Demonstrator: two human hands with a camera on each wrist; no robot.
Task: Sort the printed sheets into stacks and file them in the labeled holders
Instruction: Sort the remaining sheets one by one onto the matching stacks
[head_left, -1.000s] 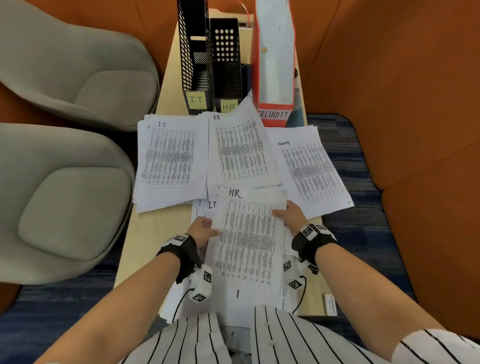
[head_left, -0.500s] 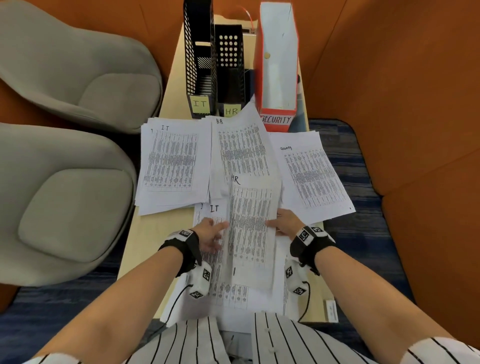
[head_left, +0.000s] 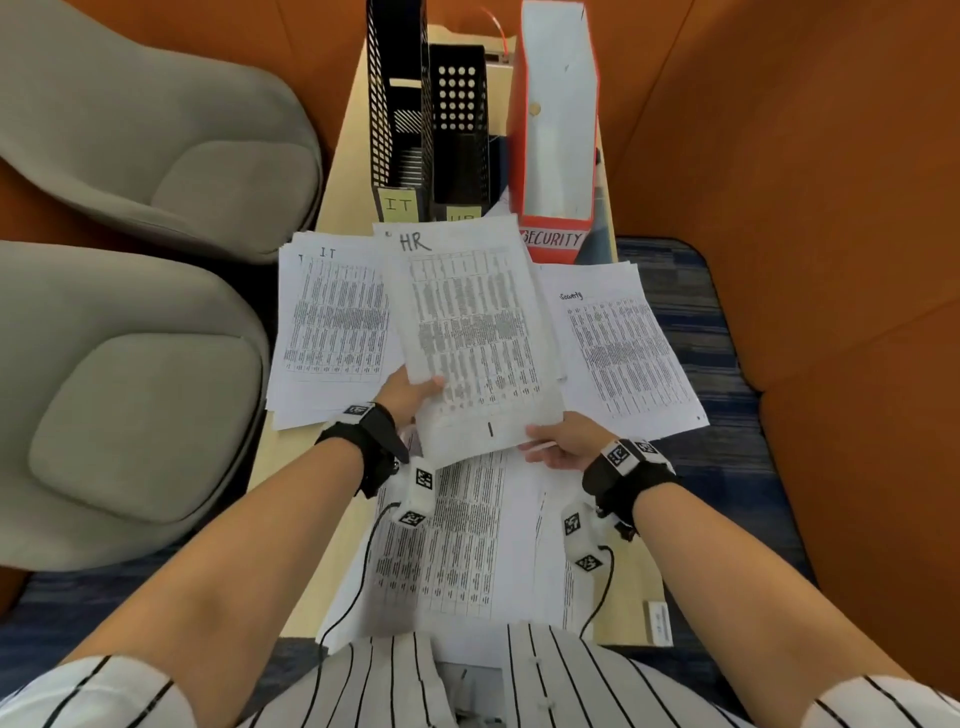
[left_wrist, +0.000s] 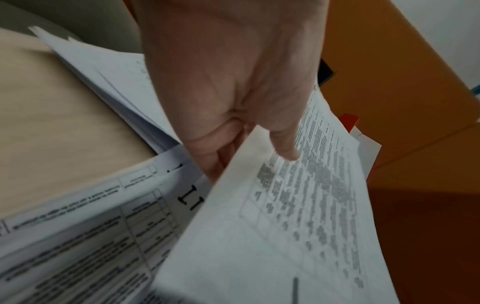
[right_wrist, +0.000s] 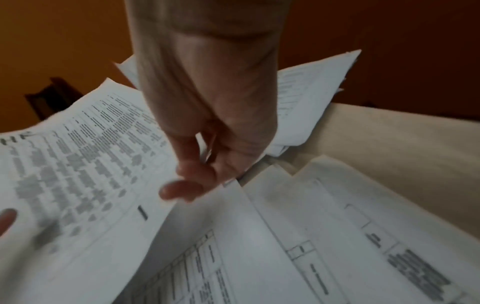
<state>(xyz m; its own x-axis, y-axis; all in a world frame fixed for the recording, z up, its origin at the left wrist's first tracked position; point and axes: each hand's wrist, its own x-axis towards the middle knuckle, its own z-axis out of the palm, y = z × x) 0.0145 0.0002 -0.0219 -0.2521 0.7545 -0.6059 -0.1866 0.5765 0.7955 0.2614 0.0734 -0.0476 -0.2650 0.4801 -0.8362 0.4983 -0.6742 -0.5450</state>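
Observation:
A printed sheet headed HR (head_left: 467, 332) hangs tilted in the air over the middle stack. My left hand (head_left: 422, 391) pinches its lower left edge, thumb on top and fingers underneath (left_wrist: 285, 152). My right hand (head_left: 541, 442) pinches its lower right corner (right_wrist: 182, 189). The IT stack (head_left: 332, 332) lies to the left and the Security stack (head_left: 623, 353) to the right. The HR stack is mostly hidden under the held sheet. A loose pile of sheets (head_left: 467, 545) lies near my body, with an IT sheet (left_wrist: 103, 236) on top.
At the back of the narrow wooden table (head_left: 291, 467) stand a black mesh holder labelled IT (head_left: 395, 130), a black holder whose label is half hidden (head_left: 460, 130), and a red SECURITY holder (head_left: 556, 130). Grey chairs (head_left: 130, 405) sit left; an orange wall (head_left: 805, 208) stands right.
Both hands have lifted the HR sheet off the near pile and carried it forward, away from my body, over the middle stack. An IT sheet now tops the near pile.

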